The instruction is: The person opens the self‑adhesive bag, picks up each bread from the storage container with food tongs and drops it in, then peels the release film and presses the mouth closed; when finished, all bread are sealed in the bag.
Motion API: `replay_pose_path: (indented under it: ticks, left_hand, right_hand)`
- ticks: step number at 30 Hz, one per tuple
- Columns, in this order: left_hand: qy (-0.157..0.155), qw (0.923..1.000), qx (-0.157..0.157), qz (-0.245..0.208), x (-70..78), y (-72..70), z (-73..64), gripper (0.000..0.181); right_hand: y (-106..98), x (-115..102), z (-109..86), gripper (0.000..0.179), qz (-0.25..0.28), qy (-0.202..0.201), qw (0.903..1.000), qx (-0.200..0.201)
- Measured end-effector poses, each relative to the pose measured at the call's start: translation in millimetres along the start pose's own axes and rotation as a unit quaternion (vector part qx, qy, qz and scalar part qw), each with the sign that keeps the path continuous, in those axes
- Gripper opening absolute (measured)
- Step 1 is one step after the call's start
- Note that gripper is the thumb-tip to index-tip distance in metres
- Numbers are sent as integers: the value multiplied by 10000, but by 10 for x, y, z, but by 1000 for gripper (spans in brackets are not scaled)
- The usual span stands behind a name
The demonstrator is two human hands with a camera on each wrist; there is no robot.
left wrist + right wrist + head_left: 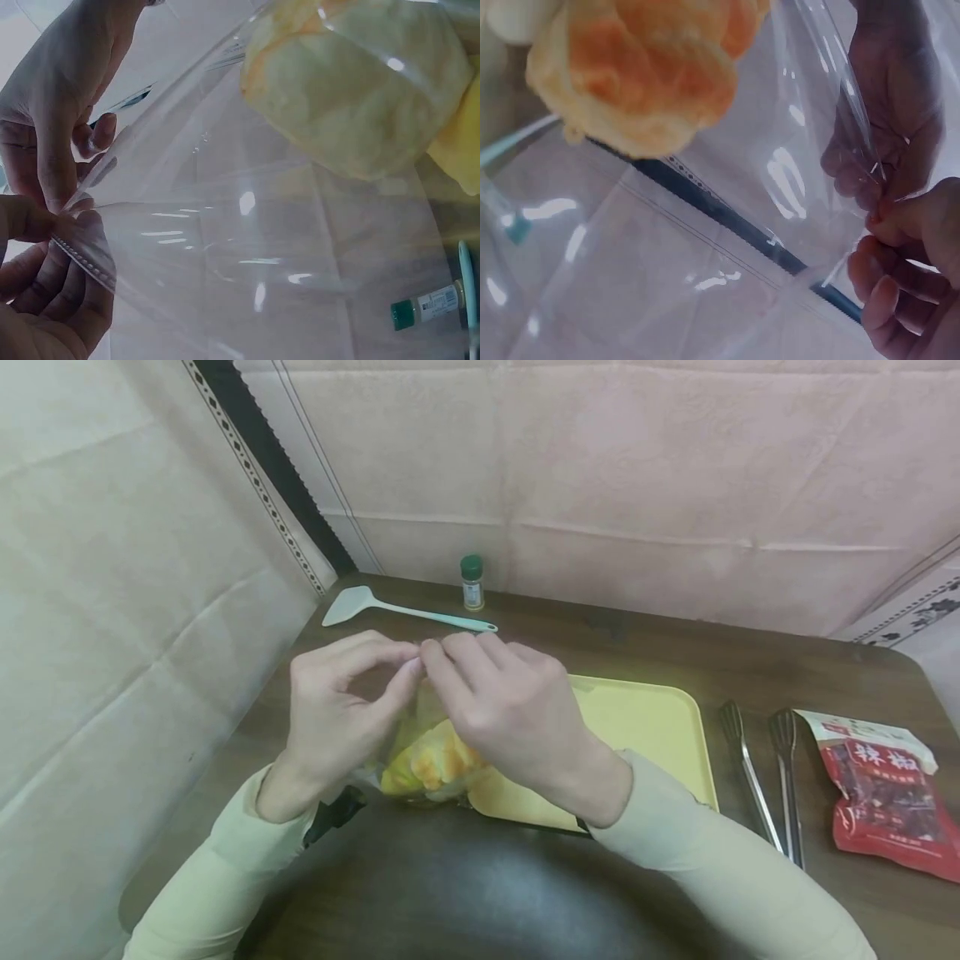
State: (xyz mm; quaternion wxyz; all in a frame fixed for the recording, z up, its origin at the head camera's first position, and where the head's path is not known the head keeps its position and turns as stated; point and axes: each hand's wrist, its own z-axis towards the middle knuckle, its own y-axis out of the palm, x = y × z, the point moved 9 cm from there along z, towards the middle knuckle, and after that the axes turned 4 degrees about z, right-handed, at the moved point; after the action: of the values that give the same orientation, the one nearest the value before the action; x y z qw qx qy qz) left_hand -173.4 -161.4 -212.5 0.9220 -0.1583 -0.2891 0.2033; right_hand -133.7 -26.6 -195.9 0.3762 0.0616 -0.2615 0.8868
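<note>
Both hands meet at the top edge of a clear plastic bag (225,262). My left hand (330,718) pinches this edge between thumb and fingers, where a ridged strip runs along it. Close against it, my right hand (506,710) pinches the same edge, its fingertips touching the left ones. Inside the bag sits a golden-brown, bread-like piece (645,75), pale on its other side in the left wrist view. Beside it is a bright yellow item (400,774). In the head view the hands cover much of the bag.
A yellow tray (637,718) lies behind the right forearm. Metal tongs (787,785) and a red food packet (892,793) lie to the right. Toward the back are a pale spatula (405,608) and a green-capped jar (472,583). Cloth-covered walls (637,468) enclose the table.
</note>
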Motion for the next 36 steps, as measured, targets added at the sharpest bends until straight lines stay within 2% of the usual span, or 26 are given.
replay_pose_path:
  ticks: [5, 11, 14, 18, 22, 27, 30, 32, 36]
  left_hand:
    - [99, 9997, -108, 221, 60, 31, 30, 7]
    - [328, 9966, -259, 714, 145, 81, 46, 8]
    - [394, 9954, -302, 814, 168, 109, 46, 7]
    - [435, 9954, -353, 774, 186, 140, 43, 7]
    - [480, 9955, -360, 737, 194, 145, 44, 7]
    - [503, 9953, -343, 756, 198, 142, 39, 7]
    - [485, 9954, -314, 766, 196, 135, 37, 6]
    - [481, 9956, -290, 753, 194, 131, 37, 6]
    - [474, 9960, -251, 717, 191, 127, 37, 8]
  right_hand:
    - [13, -30, 4, 8, -468, -275, 9983, -189]
    - [41, -12, -15, 7, -435, -356, 9982, -195]
    - [44, 35, -41, 7, -113, -262, 9995, -101]
    - [46, 164, -82, 7, 819, 204, 9963, 175]
    - [75, 308, -108, 11, 1870, 852, 9778, 415]
    - [112, 451, -159, 15, 2983, 1621, 9393, 490]
    - [133, 501, -186, 17, 3428, 1938, 9178, 505]
    - [144, 515, -197, 18, 3565, 2055, 9100, 512]
    - [137, 518, -207, 18, 3553, 2140, 9084, 525]
